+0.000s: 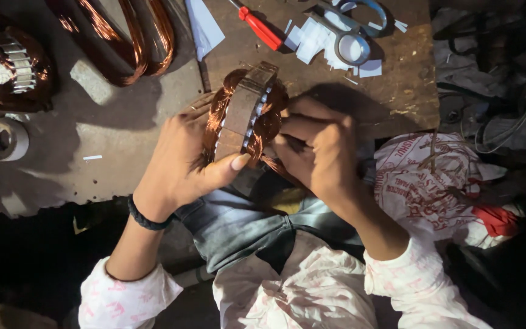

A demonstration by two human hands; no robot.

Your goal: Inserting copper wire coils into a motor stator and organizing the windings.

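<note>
Stator: a motor stator (243, 113) with copper windings, held on edge above the person's lap, at the near edge of the bench (391, 73).
Left hand: left hand (181, 161) cups the stator's side, fingers curled round it, thumb pressed on the metal core.
Right hand: right hand (318, 152) fingers pinching the copper winding on the other side.
Behind: red-handled screwdriver (262, 28), scissors (351, 27), white paper scraps (315, 39).
Far left: loose copper wire coils (123, 36), another wound stator (7, 64).

The person wears a white shirt with a faint pink pattern, both sleeves pushed up the forearms. A dark braided band (147, 217) sits on the left wrist. The trousers are grey-blue denim, and the thumbnail is long and pale.
</note>
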